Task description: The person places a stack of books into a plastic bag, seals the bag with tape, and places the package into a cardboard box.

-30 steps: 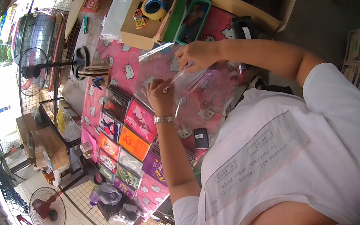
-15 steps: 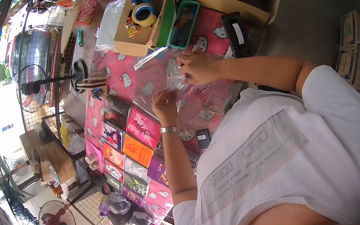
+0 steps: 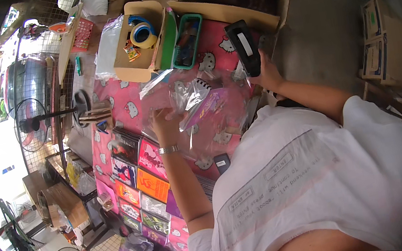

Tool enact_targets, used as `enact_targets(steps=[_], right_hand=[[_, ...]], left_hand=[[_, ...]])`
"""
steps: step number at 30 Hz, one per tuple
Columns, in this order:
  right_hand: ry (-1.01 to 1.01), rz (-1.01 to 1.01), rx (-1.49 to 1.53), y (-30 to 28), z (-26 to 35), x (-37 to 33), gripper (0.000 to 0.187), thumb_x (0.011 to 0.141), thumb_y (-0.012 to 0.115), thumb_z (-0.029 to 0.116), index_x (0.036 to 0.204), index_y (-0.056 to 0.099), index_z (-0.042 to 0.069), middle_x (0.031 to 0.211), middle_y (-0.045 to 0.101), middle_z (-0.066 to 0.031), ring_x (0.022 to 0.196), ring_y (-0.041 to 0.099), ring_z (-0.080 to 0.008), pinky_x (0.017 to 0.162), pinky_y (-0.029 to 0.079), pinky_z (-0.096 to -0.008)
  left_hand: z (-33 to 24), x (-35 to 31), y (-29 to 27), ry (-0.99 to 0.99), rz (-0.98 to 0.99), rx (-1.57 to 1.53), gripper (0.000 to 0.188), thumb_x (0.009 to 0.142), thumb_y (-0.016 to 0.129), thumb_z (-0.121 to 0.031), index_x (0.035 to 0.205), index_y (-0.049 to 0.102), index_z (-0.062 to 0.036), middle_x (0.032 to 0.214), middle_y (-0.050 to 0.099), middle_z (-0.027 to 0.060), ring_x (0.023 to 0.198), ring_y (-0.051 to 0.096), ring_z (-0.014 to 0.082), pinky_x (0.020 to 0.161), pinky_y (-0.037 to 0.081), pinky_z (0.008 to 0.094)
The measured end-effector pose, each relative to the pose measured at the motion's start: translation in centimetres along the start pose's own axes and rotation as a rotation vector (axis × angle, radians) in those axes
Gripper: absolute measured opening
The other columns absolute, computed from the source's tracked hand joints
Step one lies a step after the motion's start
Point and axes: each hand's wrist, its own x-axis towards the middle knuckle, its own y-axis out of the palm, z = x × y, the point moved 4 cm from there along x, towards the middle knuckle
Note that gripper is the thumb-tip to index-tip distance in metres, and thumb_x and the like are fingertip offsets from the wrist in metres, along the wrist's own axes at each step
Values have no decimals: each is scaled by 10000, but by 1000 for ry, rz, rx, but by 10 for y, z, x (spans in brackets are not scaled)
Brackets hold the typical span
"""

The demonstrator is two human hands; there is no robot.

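A purple printed item (image 3: pixel 211 106) lies under clear crinkled plastic (image 3: pixel 186 96) on the pink cartoon-patterned table cover. A black-and-white striped edge shows beside it. My left hand (image 3: pixel 163 121), with a metal-band watch at the wrist, rests at the left edge of the plastic. Its fingers look loosely bent and apart, with nothing plainly gripped. At the right, my right hand (image 3: pixel 268 75) closes around the near end of a long black tape dispenser (image 3: pixel 244 49) with a white label. The dispenser hides some of those fingers.
Rows of colourful printed packets (image 3: pixel 152 185) lie left of my left forearm. Farther back are a small carton (image 3: pixel 124 66) holding tape rolls, a green basket (image 3: pixel 199 23) and a large open box (image 3: pixel 284 0). A small black device (image 3: pixel 222 163) sits near my shirt.
My right hand has left the plastic and moved right to the tape dispenser. The left hand has shifted left along the plastic, uncovering the purple item. The whole view has swung slightly.
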Motion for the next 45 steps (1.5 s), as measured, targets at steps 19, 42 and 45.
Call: enact_targets(steps=[19,42,45], right_hand=[[567,406,853,-7,-44,30,207,936,560,253,1025,603,71,831,574,9,769,530,-87,721,416,-240],[274,1725,-332,181,185,108,532,828,647,536,1151,634,114,1033,695,-68,868,653,-215,808,502,-413],[-785,1328,-766,170,193,145,462,850,637,454,1114,628,75,1039,684,-133,857,650,-282,779,504,-405]], left_hand=[[35,-27,52,-383,-279,-1149,106,842,687,-57,917,701,16,827,685,32,706,601,82,654,466,220],[30,-29,50,-440,-336,-1147,553,832,698,-59,1317,432,-53,1008,617,64,847,596,112,736,481,249],[23,-40,57,-398,-516,-1163,590,866,674,-112,1360,356,-57,1116,572,82,944,566,117,818,467,272]])
